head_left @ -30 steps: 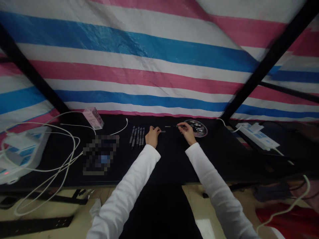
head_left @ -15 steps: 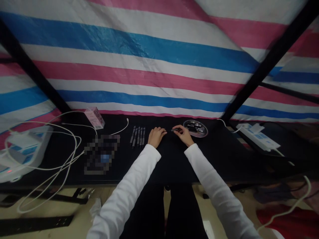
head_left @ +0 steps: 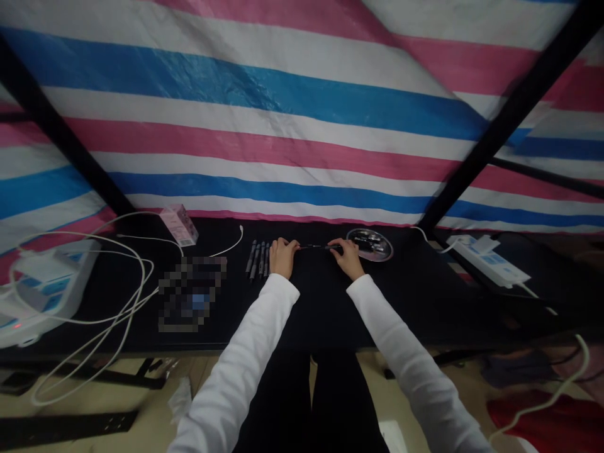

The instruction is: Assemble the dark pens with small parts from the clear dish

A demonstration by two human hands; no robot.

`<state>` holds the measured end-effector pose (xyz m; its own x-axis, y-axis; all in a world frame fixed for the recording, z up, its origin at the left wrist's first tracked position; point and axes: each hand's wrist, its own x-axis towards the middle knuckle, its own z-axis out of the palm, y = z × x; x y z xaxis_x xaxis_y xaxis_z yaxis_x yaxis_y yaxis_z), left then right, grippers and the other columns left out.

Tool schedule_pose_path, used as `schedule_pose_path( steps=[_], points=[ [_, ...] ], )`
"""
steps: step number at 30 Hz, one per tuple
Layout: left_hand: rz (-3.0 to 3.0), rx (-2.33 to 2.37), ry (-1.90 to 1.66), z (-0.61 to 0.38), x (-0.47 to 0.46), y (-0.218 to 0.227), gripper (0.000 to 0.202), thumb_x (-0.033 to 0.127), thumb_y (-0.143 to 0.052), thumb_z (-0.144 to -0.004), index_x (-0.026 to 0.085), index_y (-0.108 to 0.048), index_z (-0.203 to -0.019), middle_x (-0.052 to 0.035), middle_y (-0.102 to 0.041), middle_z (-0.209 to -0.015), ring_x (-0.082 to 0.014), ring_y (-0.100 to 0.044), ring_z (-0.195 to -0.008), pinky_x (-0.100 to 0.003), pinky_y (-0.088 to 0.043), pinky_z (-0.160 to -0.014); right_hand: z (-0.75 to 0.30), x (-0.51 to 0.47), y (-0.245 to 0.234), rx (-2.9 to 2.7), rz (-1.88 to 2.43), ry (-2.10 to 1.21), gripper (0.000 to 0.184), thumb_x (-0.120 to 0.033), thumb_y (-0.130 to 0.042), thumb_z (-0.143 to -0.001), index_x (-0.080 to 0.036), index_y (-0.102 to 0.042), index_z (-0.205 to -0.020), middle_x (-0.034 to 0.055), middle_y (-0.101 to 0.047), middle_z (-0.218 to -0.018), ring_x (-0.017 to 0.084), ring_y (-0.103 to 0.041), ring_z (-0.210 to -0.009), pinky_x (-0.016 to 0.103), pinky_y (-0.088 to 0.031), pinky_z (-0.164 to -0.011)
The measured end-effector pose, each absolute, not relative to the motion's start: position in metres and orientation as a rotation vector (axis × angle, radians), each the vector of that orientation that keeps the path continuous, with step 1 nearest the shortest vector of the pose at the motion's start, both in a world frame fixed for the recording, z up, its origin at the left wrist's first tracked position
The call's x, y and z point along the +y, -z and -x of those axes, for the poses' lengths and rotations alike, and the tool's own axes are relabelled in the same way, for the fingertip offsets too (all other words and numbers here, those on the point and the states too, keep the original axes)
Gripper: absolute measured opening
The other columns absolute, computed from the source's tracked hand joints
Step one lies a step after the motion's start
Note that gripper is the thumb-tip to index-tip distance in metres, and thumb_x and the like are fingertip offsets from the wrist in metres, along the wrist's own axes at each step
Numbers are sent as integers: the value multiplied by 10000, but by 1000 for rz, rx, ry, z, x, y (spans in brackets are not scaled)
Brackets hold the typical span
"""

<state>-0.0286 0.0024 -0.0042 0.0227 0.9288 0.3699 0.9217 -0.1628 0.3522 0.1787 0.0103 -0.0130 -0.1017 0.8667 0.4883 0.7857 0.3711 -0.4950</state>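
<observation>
My left hand (head_left: 282, 257) is closed, its thumb and fingers pinching the left end of a slim dark pen (head_left: 312, 246). At the other end of it, my right hand (head_left: 348, 257) pinches a thicker dark part. The pen lies level between them, just over the black table; its ends are hidden by my fingers. Several dark grey pens (head_left: 255, 259) lie in a row right beside my left hand, which partly covers the row. Behind my right hand sits a round shiny tray (head_left: 384, 250) with small dark and silvery parts in it.
A pink box (head_left: 179, 224), a white cable (head_left: 136, 302), a pixelated flat object (head_left: 193, 296) and a large white power strip (head_left: 61, 296) are to the left. Another power strip (head_left: 493, 261) lies on the right. A striped sheet (head_left: 283, 138) hangs behind the black table (head_left: 325, 314).
My left hand has moved left, toward the pen row, and the gap between my hands has widened. More of the slim dark length shows between them. My right hand has hardly moved.
</observation>
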Motion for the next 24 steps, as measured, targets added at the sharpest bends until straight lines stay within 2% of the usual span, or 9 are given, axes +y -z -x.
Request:
schedule_pose_path(
  steps=[4,10,14,20,24],
  points=[
    [-2279,1978,-819,26,3,5,326,438,-333,-889,316,-624,-976,-64,-482,-967,-205,-415,-901,-317,-322,-790,-176,10,17,-1997,1441,-109,218,-184,-508,-799,-228,-600,-992,55,-651,-979,237,-499,-997,408,-273,-893],
    [-2335,1924,-795,23,3,4,305,430,-355,-886,326,-626,-979,-58,-483,-958,-196,-414,-894,-308,-326,-771,-173,5,15,-2099,1387,-64,258,-315,-500,-839,-252,-573,-1078,52,-620,-1093,247,-465,-1060,410,-262,-908],
    [-2335,1948,-787,24,2,2,286,406,-370,-886,325,-628,-981,-60,-476,-960,-198,-409,-902,-314,-325,-785,-174,8,17,-2124,1441,6,246,-242,-466,-853,-219,-568,-1076,62,-625,-1058,245,-467,-1042,394,-273,-896],
    [-2362,1921,-765,24,1,5,192,337,-459,-858,302,-626,-946,-60,-465,-984,-207,-420,-918,-321,-335,-793,-176,10,16,-2102,1492,17,209,-134,-439,-828,-211,-591,-950,69,-635,-957,237,-494,-969,377,-293,-845],
    [-2371,1935,-799,22,2,9,235,260,-482,-843,262,-563,-1063,-78,-456,-1074,-221,-423,-974,-334,-343,-831,-185,9,6,-1989,1473,-34,208,-136,-452,-804,-212,-594,-936,59,-642,-947,233,-511,-950,382,-292,-849]
  ],
)
